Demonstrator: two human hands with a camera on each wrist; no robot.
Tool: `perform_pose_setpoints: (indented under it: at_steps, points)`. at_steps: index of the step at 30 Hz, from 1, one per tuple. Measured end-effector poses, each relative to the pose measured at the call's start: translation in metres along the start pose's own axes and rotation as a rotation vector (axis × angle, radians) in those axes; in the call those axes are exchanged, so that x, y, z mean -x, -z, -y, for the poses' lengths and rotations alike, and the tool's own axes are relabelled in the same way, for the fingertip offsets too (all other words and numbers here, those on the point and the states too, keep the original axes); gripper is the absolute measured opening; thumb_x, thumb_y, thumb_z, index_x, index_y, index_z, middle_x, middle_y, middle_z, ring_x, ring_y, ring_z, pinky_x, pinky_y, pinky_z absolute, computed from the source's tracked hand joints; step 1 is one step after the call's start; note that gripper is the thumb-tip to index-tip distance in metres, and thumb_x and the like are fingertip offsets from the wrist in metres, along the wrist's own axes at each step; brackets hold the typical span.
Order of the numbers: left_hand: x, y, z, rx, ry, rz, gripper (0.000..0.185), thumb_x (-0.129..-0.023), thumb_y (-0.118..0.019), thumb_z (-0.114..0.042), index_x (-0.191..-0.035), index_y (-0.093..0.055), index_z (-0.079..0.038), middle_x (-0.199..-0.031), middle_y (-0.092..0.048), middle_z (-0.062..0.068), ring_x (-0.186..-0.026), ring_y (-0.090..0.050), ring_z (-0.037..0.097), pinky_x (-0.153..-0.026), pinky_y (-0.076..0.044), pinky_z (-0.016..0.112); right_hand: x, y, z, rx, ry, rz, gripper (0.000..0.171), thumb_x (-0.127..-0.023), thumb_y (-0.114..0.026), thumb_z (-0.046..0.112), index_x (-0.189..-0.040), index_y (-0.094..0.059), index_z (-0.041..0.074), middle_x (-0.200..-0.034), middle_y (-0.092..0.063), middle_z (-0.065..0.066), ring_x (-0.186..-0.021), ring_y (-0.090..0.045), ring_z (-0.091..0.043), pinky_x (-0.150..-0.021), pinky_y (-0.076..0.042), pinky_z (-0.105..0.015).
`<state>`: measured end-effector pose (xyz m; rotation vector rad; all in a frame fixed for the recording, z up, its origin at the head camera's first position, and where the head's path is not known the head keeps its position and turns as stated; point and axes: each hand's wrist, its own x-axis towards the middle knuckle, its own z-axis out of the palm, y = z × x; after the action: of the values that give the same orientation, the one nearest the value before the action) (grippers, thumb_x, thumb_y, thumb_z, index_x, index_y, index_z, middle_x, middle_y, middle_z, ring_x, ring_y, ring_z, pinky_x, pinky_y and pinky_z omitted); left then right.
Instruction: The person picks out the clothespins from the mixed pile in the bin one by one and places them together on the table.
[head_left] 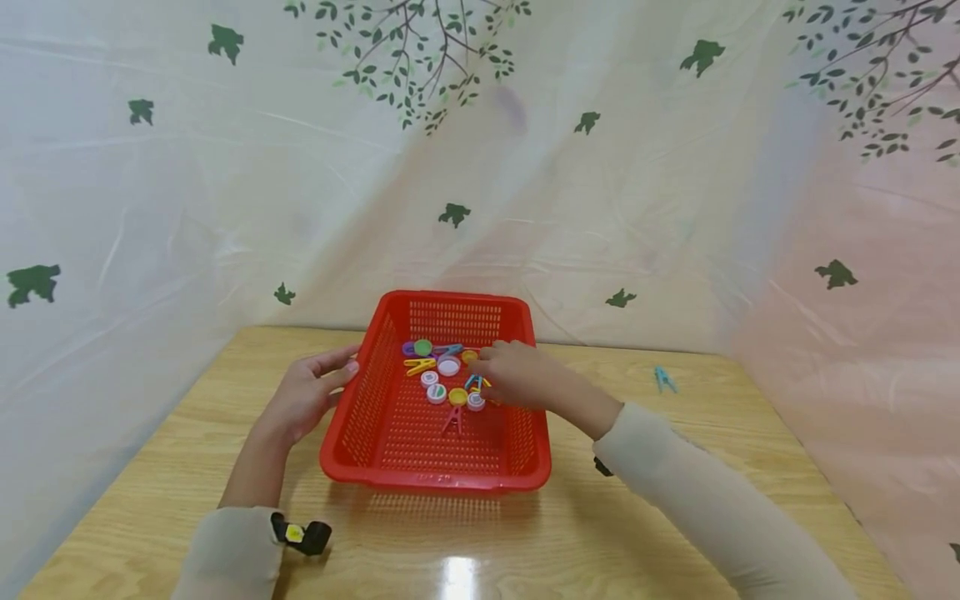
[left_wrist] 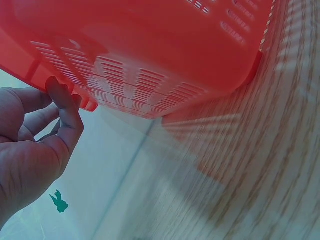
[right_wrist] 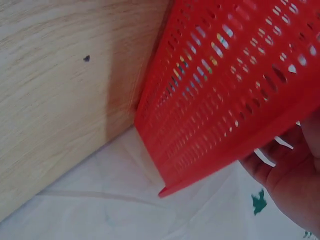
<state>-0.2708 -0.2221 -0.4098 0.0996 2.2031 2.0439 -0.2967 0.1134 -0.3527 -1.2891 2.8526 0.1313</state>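
A red slotted plastic basket (head_left: 435, 479) stands on the table in the head view. My left hand (head_left: 306, 392) holds its left rim, thumb and fingers bent at the edge in the left wrist view. Over the right wall reaches my right hand (head_left: 517, 375), its fingers down among small things inside; whether they pinch one is hidden. Bottle caps lie in the basket, including a green cap (head_left: 423, 347), a white cap (head_left: 437, 394) and a yellow cap (head_left: 458, 397). Among them are clothespins: a yellow clothespin (head_left: 420, 366), a pink clothespin (head_left: 453, 420) and a blue clothespin (head_left: 449, 350).
One light blue clothespin (head_left: 664, 379) lies on the wooden table (head_left: 637, 517) to the right of the basket. Behind the table hangs a pale sheet (head_left: 345, 208) with green leaf prints, touching the far edge and both sides.
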Motion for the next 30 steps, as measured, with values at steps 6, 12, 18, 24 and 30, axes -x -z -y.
perform_pose_setpoints:
  at_steps: [6, 12, 18, 24, 30]
  points:
    - [-0.003, -0.001, 0.002, 0.001, 0.004, -0.001, 0.052, -0.104, -0.062, -0.025, -0.153, -0.05, -0.014, -0.149, -0.051, 0.012, -0.123, -0.06, 0.028, -0.095, -0.057, 0.035, -0.007, -0.018, 0.013, 0.095, 0.087, 0.075, 0.037, -0.094, -0.075, 0.031, -0.13, -0.071, 0.019, -0.12, -0.072, -0.001, -0.11, -0.066, -0.021, -0.094, -0.057, -0.04]
    - [-0.002, 0.001, 0.003, 0.005, -0.007, -0.005, 0.051, -0.104, -0.061, -0.024, -0.153, -0.049, -0.012, -0.149, -0.051, 0.013, -0.122, -0.061, 0.026, -0.094, -0.057, 0.035, -0.012, -0.022, 0.021, 0.038, 0.142, 0.111, 0.037, -0.096, -0.073, 0.031, -0.132, -0.069, 0.02, -0.118, -0.072, 0.001, -0.107, -0.066, -0.018, -0.095, -0.056, -0.037]
    - [-0.002, 0.0, 0.003, 0.006, -0.009, -0.003, 0.052, -0.104, -0.062, -0.025, -0.153, -0.049, -0.012, -0.148, -0.052, 0.012, -0.123, -0.06, 0.027, -0.094, -0.057, 0.035, -0.018, -0.024, 0.025, -0.091, 0.159, 0.159, 0.043, -0.093, -0.077, 0.03, -0.134, -0.068, 0.019, -0.121, -0.072, 0.004, -0.11, -0.067, -0.013, -0.097, -0.056, -0.035]
    - [0.0, 0.0, 0.0, 0.01, -0.013, 0.005, 0.051, -0.105, -0.061, -0.023, -0.153, -0.049, -0.012, -0.149, -0.05, 0.015, -0.123, -0.059, 0.028, -0.094, -0.057, 0.033, -0.023, -0.032, 0.024, -0.14, 0.153, 0.193, 0.043, -0.093, -0.077, 0.03, -0.134, -0.068, 0.02, -0.12, -0.072, 0.008, -0.111, -0.066, -0.011, -0.099, -0.055, -0.035]
    - [0.001, 0.0, -0.001, 0.02, -0.014, 0.012, 0.051, -0.105, -0.06, -0.022, -0.153, -0.049, -0.011, -0.149, -0.05, 0.015, -0.123, -0.059, 0.028, -0.094, -0.057, 0.033, -0.028, -0.039, 0.022, -0.166, 0.163, 0.224, 0.038, -0.093, -0.076, 0.032, -0.13, -0.069, 0.022, -0.11, -0.072, 0.01, -0.094, -0.065, -0.005, -0.094, -0.057, -0.03]
